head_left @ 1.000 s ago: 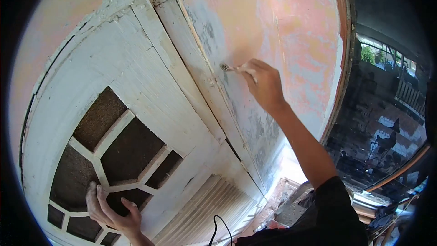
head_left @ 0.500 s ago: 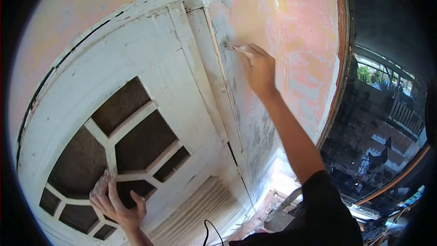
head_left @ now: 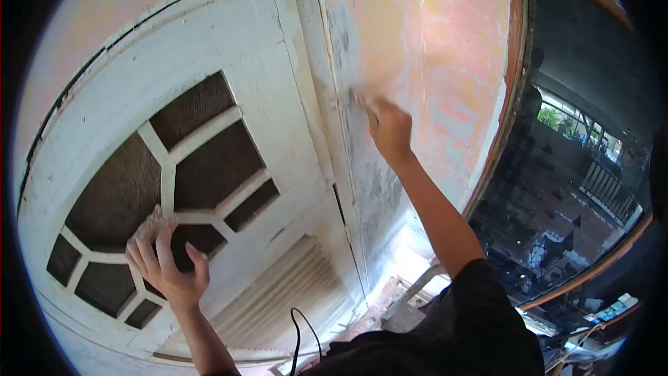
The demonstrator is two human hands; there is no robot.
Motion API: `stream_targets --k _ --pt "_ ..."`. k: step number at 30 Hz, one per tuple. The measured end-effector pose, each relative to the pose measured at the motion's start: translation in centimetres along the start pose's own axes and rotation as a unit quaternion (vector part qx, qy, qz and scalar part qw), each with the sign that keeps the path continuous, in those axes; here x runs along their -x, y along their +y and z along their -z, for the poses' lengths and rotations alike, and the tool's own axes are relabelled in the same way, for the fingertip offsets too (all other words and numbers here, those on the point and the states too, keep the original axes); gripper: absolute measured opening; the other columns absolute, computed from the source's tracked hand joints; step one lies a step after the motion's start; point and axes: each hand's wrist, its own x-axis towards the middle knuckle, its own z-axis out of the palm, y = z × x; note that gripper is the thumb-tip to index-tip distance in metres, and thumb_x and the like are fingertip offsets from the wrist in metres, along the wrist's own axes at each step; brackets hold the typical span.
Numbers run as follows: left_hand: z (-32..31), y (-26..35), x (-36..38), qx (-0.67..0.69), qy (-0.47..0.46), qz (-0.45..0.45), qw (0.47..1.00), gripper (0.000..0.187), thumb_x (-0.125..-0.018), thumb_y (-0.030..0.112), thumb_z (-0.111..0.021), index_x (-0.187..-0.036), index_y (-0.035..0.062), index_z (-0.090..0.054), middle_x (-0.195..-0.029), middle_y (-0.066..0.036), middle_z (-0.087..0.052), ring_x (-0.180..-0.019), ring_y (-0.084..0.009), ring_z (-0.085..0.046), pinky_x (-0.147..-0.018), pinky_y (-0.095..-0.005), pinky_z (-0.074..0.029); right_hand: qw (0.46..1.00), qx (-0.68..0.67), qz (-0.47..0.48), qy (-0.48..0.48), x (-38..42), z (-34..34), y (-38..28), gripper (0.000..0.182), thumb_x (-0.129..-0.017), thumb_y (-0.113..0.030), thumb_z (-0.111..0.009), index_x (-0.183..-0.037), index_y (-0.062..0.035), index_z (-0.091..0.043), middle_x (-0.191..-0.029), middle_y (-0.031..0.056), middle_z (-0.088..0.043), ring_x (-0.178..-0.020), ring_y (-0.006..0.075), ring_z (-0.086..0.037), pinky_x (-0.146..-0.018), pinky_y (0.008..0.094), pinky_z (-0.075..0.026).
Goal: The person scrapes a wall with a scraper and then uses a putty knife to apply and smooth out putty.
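My left hand (head_left: 167,264) rests against the white door's lattice (head_left: 167,181), its fingers bent and apart, with pale dust on the fingertips. Dark panes (head_left: 216,167) show between the white bars. My right hand (head_left: 390,125) is closed in a pinch against the wall, just right of the door frame (head_left: 327,83). Whatever lies in its fingertips is blurred and I cannot make it out. Under those fingertips runs a grey patchy strip of wall (head_left: 355,122), bordering faded pink and yellow paint (head_left: 452,56).
A dark glass window (head_left: 577,139) in a brown wooden frame (head_left: 511,69) stands to the right, with reflections in it. Low down, a black cable (head_left: 296,334) loops before the door's ribbed panel (head_left: 285,292). Assorted items (head_left: 616,306) lie at the lower right.
My right hand has moved a little down along the wall strip and is more blurred. The view has shifted, and my left hand stays on the lattice.
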Motion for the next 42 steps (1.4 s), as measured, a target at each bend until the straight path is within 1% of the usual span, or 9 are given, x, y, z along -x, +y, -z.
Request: stream_targets --k 4,10,13,16,22,25,32,37,42 --pt "0.3 0.5 -0.3 0.005 0.012 0.025 1.000 0.027 -0.073 0.009 -0.053 -0.099 0.0034 -0.057 -0.113 -0.013 -0.057 -0.102 -0.0324 -0.050 -0.090 -0.0441 -0.034 0.990 0.070 -0.004 -0.121 1.4 3.9 2.7 0.012 -0.081 -0.009 -0.058 -0.089 -0.0080 -0.066 -0.080 0.0121 -0.062 -0.072 0.0326 -0.061 -0.061 0.0397 -0.049" --pt "-0.6 0.7 -0.3 0.029 0.042 0.067 0.996 0.024 -0.073 0.006 -0.053 -0.097 0.0036 -0.056 -0.107 -0.013 -0.058 -0.100 -0.0316 -0.051 -0.090 -0.0428 -0.033 0.990 0.014 0.118 0.079 -17.3 5.5 -0.2 0.012 -0.082 -0.016 -0.061 -0.084 -0.0040 -0.063 -0.075 0.0178 -0.059 -0.069 0.0378 -0.057 -0.061 0.0432 -0.045" --pt "-1.4 0.3 0.1 0.026 0.066 0.063 0.995 0.025 -0.072 0.009 -0.055 -0.096 0.0025 -0.057 -0.102 -0.012 -0.058 -0.098 -0.0314 -0.051 -0.089 -0.0430 -0.033 0.990 0.033 0.090 0.104 -21.0 2.1 0.5 0.013 -0.081 -0.016 -0.062 -0.083 -0.0026 -0.063 -0.074 0.0187 -0.058 -0.067 0.0378 -0.056 -0.060 0.0423 -0.045" --pt "-1.8 0.4 0.1 0.010 0.075 0.058 0.995 0.027 -0.072 0.013 -0.056 -0.096 0.0022 -0.057 -0.101 -0.012 -0.057 -0.097 -0.0315 -0.050 -0.088 -0.0433 -0.033 0.983 -0.023 -0.008 0.181 -15.8 -1.3 0.7 0.014 -0.080 -0.015 -0.062 -0.083 -0.0012 -0.062 -0.076 0.0192 -0.058 -0.068 0.0376 -0.057 -0.060 0.0411 -0.045" --pt "-2.4 0.2 0.2 -0.023 0.085 0.038 0.995 0.029 -0.075 0.020 -0.055 -0.098 0.0035 -0.058 -0.101 -0.011 -0.057 -0.096 -0.0303 -0.049 -0.086 -0.0419 -0.031 0.992 -0.015 -0.128 -0.009 6.0 -0.5 0.8 0.009 -0.080 -0.010 -0.060 -0.083 -0.0022 -0.063 -0.075 0.0158 -0.062 -0.068 0.0325 -0.061 -0.061 0.0375 -0.048" --pt "-2.5 0.2 0.3 -0.016 0.085 0.048 0.995 0.029 -0.076 0.021 -0.055 -0.100 0.0054 -0.059 -0.104 -0.009 -0.059 -0.097 -0.0290 -0.051 -0.087 -0.0414 -0.031 0.980 0.023 -0.165 -0.109 6.6 0.9 3.8 0.009 -0.081 -0.010 -0.060 -0.084 -0.0025 -0.064 -0.075 0.0152 -0.063 -0.070 0.0302 -0.063 -0.063 0.0355 -0.049" --pt "-2.9 -0.8 0.9 -0.008 0.089 0.028 0.996 0.026 -0.075 0.021 -0.054 -0.095 0.0052 -0.061 -0.090 -0.006 -0.059 -0.092 -0.0277 -0.050 -0.082 -0.0407 -0.031 0.999 0.002 0.002 0.042 -12.2 -0.1 0.8 0.014 -0.080 -0.013 -0.063 -0.082 0.0003 -0.063 -0.074 0.0190 -0.063 -0.065 0.0283 -0.065 -0.059 0.0332 -0.049" --pt "-3.0 -0.8 1.0 -0.013 0.079 0.039 0.996 0.028 -0.079 0.030 -0.052 -0.092 0.0071 -0.061 -0.095 -0.008 -0.058 -0.095 -0.0269 -0.052 -0.085 -0.0408 -0.032 0.989 0.029 -0.110 0.096 0.9 -3.1 0.7 0.010 -0.081 -0.010 -0.062 -0.077 -0.0007 -0.062 -0.072 0.0153 -0.063 -0.064 0.0281 -0.063 -0.056 0.0357 -0.047" --pt "-2.9 -0.8 1.3 -0.020 0.080 0.032 0.996 0.027 -0.080 0.029 -0.052 -0.093 0.0081 -0.062 -0.098 -0.008 -0.058 -0.099 -0.0265 -0.052 -0.086 -0.0408 -0.032 0.975 -0.026 -0.214 -0.057 14.1 -1.2 2.5 0.007 -0.079 -0.006 -0.061 -0.086 -0.0032 -0.064 -0.083 0.0149 -0.064 -0.076 0.0334 -0.063 -0.068 0.0386 -0.049"
